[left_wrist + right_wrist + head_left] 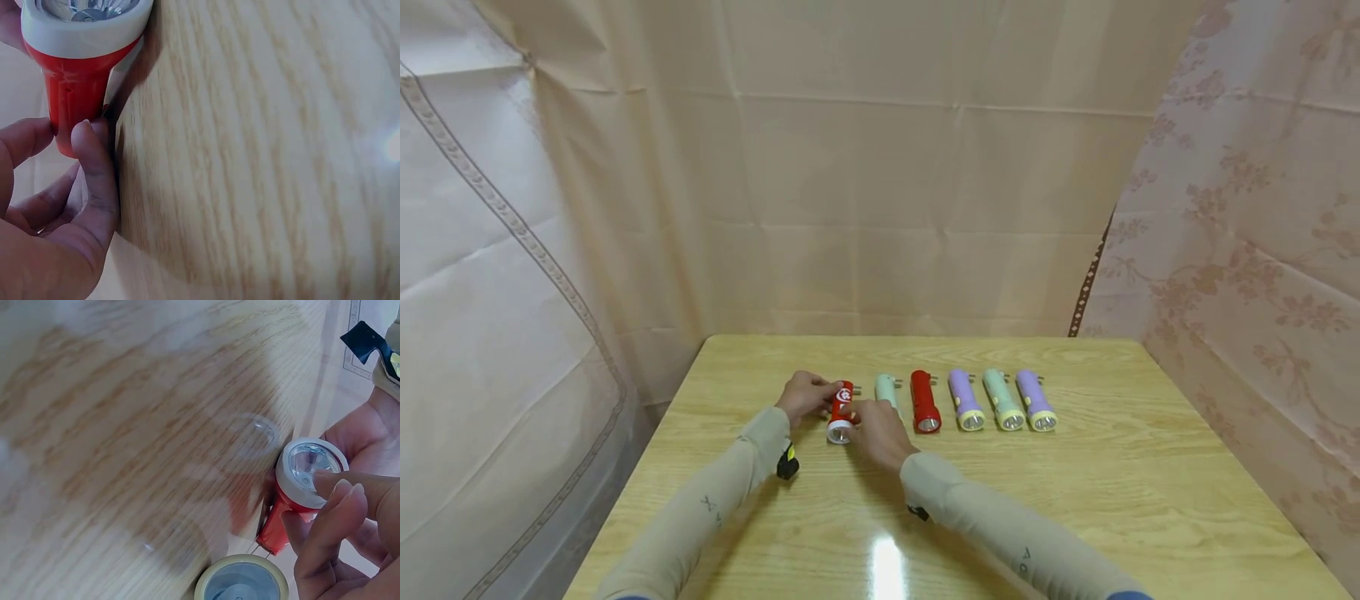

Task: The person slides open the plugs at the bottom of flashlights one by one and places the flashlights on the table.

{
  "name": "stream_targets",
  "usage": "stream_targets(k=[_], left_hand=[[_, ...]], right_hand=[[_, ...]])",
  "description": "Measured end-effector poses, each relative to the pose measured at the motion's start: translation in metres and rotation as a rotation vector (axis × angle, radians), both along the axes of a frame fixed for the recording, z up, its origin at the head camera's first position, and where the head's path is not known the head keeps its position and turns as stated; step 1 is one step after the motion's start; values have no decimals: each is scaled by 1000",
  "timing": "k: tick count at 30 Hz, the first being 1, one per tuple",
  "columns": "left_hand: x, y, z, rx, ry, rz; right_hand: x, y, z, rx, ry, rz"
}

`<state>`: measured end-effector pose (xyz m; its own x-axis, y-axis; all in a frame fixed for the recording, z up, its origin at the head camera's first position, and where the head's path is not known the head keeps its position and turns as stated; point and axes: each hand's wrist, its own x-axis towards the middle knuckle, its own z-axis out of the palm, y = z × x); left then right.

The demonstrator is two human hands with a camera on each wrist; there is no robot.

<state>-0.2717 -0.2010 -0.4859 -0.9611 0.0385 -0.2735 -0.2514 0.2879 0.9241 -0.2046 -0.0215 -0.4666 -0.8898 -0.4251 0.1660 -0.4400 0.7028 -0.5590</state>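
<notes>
A red flashlight with a white head [837, 413] lies at the left end of a row, lens toward me. My left hand [805, 396] pinches its tail between thumb and finger, seen closely in the left wrist view, where the red barrel [75, 94] shows. From the right, my right hand [883, 435] has curled fingers at the barrel and head. In the right wrist view, one finger of the right hand [331, 544] crosses in front of the lens [306, 464]. Just right of it is a pale green flashlight [886, 387], partly hidden by the right hand.
Further right lie a red flashlight [926, 402], a purple one [965, 398], a green one with a yellow rim [1002, 398] and another purple one [1035, 398]. All lie on a wooden table [1150, 467]. Beige curtains [887, 208] hang behind it.
</notes>
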Motion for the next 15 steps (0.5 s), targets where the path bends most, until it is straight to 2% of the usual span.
stream_targets(k=[6, 10, 15], left_hand=[[-2, 1, -3, -20, 11, -4], [1, 2, -3, -59, 38, -12], [9, -4, 2, -182, 114, -56]], right_hand=[[-3, 2, 0, 6, -5, 2], [-3, 3, 0, 4, 10, 9], [-1, 11, 3, -36, -16, 16]])
